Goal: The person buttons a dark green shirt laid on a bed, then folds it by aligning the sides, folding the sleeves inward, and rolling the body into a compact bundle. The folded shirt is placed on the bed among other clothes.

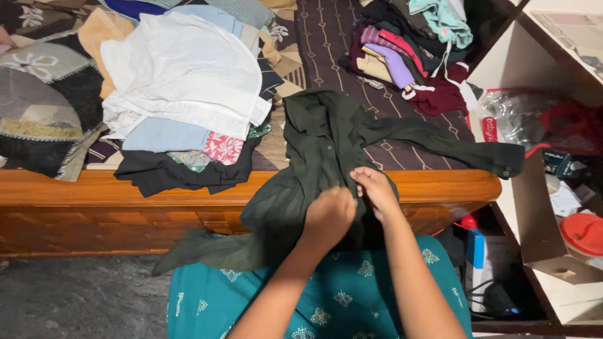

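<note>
Hands (pixel 352 201) gripping dark green shirt (pixel 314 144), bed edge (pixel 125 188)

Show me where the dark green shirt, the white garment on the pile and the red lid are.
dark green shirt (pixel 320 135): head view, on its upper front panel.
white garment (pixel 188 69): head view, on its middle, top of the pile.
red lid (pixel 584 232): head view, on its top face.

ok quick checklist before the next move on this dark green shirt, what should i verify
1. Both hands on the dark green shirt: ok, left hand and right hand pinch its front.
2. Shirt lies flat: not ok, bunched, hanging over the wooden bed edge.
3. Right sleeve spread out: ok.
4. Left sleeve on the bed: not ok, dangling.
5. Buttons fastened: cannot tell.
6. Clothes pile off the shirt: ok.
</note>
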